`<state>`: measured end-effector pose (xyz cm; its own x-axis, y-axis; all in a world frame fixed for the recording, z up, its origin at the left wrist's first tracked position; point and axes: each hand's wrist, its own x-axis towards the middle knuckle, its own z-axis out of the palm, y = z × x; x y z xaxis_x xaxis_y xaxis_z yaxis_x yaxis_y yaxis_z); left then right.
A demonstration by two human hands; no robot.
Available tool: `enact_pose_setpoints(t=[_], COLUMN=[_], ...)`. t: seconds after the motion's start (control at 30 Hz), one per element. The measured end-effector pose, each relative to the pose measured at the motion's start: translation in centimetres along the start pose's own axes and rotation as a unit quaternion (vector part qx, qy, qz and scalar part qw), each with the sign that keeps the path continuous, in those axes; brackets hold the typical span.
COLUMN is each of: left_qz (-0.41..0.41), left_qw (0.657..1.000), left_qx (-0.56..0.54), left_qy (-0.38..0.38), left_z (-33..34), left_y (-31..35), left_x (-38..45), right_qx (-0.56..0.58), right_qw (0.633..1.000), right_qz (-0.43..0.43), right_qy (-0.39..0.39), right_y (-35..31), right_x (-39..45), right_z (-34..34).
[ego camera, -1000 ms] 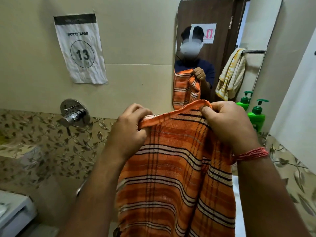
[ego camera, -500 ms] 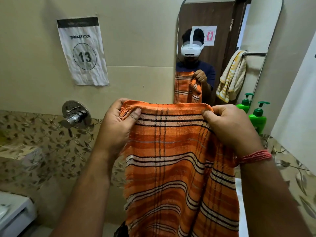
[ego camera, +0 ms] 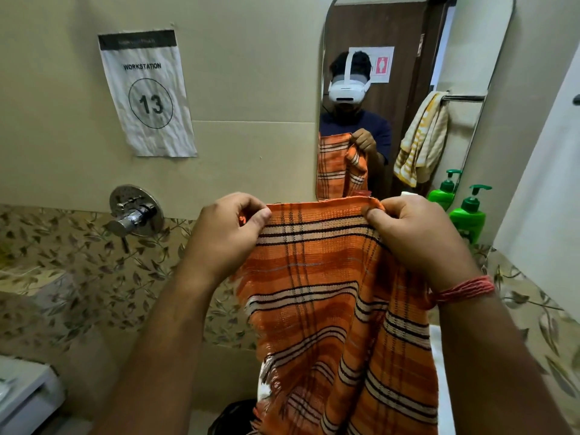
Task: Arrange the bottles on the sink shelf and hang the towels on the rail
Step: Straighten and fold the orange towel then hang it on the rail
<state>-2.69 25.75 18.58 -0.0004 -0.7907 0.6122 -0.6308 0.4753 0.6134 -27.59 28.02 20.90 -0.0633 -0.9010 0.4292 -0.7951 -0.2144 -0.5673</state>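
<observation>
We face a beige wall (ego camera: 251, 89) with a band of leaf-patterned tiles (ego camera: 62, 262) below. A tall mirror (ego camera: 489, 89) stands on the far right, and in it we see a yellow towel (ego camera: 422, 139) draped over a rail (ego camera: 464, 98).

In the middle, near us, we hold up an orange plaid towel (ego camera: 329, 293) by its top edge; it hangs down out of view at the bottom. Our left hand (ego camera: 226, 233) pinches the top left corner between thumb and curled fingers. Our right hand (ego camera: 414, 237), a red thread (ego camera: 464, 290) on its wrist, grips the top right corner the same way.

A paper sign (ego camera: 146, 92) reading "13" is on the wall at far left, with a chrome tap (ego camera: 135, 213) below it. A green bottle (ego camera: 469, 215) stands right of the towel, touching the mirror's foot.
</observation>
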Motion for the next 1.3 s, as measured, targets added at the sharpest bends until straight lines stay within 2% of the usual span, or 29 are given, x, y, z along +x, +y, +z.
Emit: enact_pose_setpoints(t=[0.17,0.33,0.43,0.53,0.6,0.77,0.9,0.93,0.97,1.03,1.1,1.17,1.23,1.3], left_qz=[-0.026,0.014,0.012,-0.017,0.0,0.058,0.029,0.033,0.045,0.025,-0.033,-0.043,-0.044,-0.062], left_qw=[0.991,0.99,0.99,0.985,0.977,0.967,0.959,0.968,0.982,0.999,0.985,0.97,0.961,0.954], left_qx=[0.092,0.117,0.068,-0.092,-0.145,-0.115,-0.095,-0.06,-0.009,0.046,0.004,0.028,0.065,0.056], left_qy=[-0.093,-0.082,-0.125,-0.148,-0.153,-0.22,-0.266,-0.242,-0.186,0.006,0.17,0.237,0.267,0.287], left_z=[-0.2,-0.4,-0.3,1.0,2.4,4.4,4.5,4.4,4.1,3.0,1.1,0.2,-0.1,-0.1], left_y=[0.1,0.6,1.0,2.4,3.3,3.9,2.6,2.2,1.4,-0.8,-2.7,-3.7,-4.0,-4.2], left_x=[0.8,1.1,1.1,1.1,1.0,1.1,1.4,1.6,1.9,3.0,3.9,4.3,4.4,4.2], right_qx=[0.017,0.007,0.006,0.001,-0.009,0.046,0.142,0.177,0.2,0.199,0.167,0.14,0.074,-0.001], right_qw=[0.999,1.0,1.0,0.999,0.997,0.988,0.982,0.978,0.975,0.977,0.984,0.988,0.993,0.996], right_qz=[0.001,0.0,-0.002,-0.033,-0.063,-0.12,-0.096,-0.084,-0.076,-0.068,-0.053,-0.031,-0.04,-0.058], right_qy=[-0.029,-0.025,-0.026,-0.039,-0.051,-0.087,-0.077,-0.066,-0.057,-0.043,-0.042,-0.064,-0.079,-0.062], right_y=[0.0,0.2,0.3,-0.3,-1.2,-1.6,-0.7,-0.4,0.0,0.9,2.1,2.8,3.1,3.3], right_x=[-0.1,0.0,0.1,0.2,0.1,0.2,0.2,0.2,0.2,0.2,0.1,-0.1,-0.2,-0.3], right_z=[0.1,0.3,0.6,1.6,2.4,3.4,3.4,3.2,2.8,1.7,0.5,-0.3,-0.4,0.0])
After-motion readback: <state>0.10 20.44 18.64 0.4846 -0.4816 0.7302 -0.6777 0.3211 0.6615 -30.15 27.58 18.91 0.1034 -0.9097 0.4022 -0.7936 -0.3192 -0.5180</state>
